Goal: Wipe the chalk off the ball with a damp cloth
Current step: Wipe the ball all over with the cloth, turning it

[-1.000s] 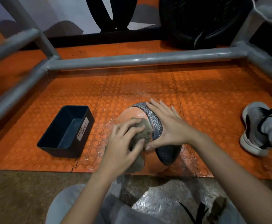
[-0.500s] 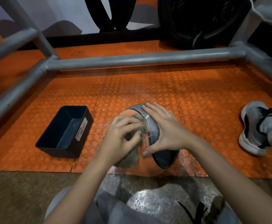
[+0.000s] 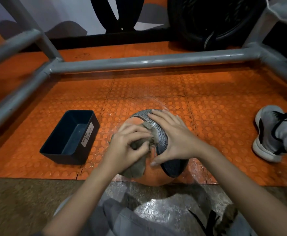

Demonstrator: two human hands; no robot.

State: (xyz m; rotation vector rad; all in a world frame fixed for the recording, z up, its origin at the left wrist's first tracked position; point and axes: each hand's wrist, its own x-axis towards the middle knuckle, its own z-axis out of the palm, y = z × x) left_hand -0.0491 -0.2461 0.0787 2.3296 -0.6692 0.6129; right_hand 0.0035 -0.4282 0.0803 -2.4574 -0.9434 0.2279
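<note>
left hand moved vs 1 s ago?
Yes, slightly: the left hand, gripping the cloth, has slid up the ball, a little nearer the waste basket.

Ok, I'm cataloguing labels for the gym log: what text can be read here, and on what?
"WASTE BASKET": handwritten on the white label on the side of the dark bin.
No other text is readable; none shows on the ball or the shoe.
</note>
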